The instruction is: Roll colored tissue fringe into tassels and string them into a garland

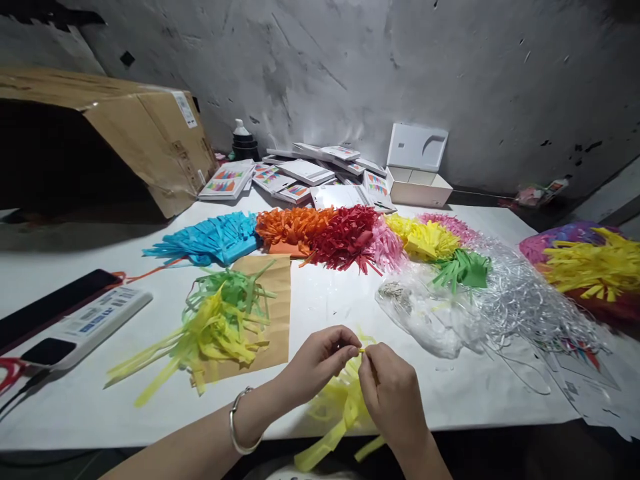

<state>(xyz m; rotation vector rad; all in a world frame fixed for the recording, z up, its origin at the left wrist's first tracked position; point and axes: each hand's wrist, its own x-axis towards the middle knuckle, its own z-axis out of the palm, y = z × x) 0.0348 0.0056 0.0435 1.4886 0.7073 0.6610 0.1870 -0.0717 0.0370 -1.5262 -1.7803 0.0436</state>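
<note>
A yellow tissue-paper tassel (345, 403) hangs below my hands near the table's front edge, its strips spread downward. My left hand (327, 353) pinches the tassel's thin twisted top between thumb and forefinger. Close against it, my right hand (393, 383) is closed on the same narrow yellow twist from the other side. The fingers hide most of the twist. To the left, yellow tassels (220, 330) and green tassels (225, 287) lie on a sheet of brown paper (277, 313).
Behind lie bundles of blue (210, 237), orange (293, 227) and dark red (350, 233) fringed paper. Silver strands (530, 300) and a clear plastic bag (435, 313) are at right. A power strip (100, 320) and a cardboard box (145, 133) stand left; several flat boxes (305, 172) are piled behind.
</note>
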